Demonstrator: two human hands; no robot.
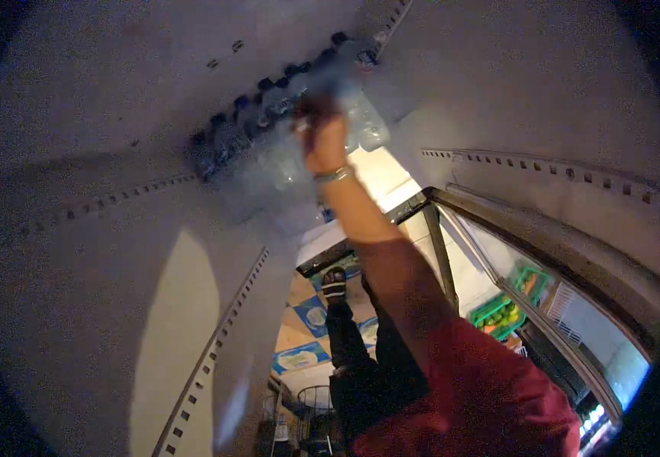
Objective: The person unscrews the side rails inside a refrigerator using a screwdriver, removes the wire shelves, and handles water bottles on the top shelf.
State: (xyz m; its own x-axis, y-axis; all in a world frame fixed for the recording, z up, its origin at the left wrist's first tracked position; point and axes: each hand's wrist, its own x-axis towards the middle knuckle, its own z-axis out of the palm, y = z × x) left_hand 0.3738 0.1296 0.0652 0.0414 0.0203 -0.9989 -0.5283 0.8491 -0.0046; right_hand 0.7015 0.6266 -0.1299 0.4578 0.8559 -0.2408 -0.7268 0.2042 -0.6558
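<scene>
From the lower right, my right arm, in a dark red sleeve with a metal band at the wrist, reaches into a pale-walled cabinet. My right hand (pixel 324 133) is smeared by motion, its fingers curled around the lower part of a bluish clear bottle (pixel 333 75), which is blurred along with it. Around the hand stand several clear plastic bottles (pixel 280 164) with dark caps, packed close together in a slanting row. Details of the fingers are hard to make out. My left hand does not show.
Slotted rails (pixel 212 354) run along the cabinet walls. A glass door (pixel 558 327) in a dark frame stands open at the right. Green crates (pixel 501 314) of produce lie beyond it. Below are a patterned tile floor (pixel 299 316), a sandaled foot (pixel 334 283) and a wire-backed chair (pixel 314 400).
</scene>
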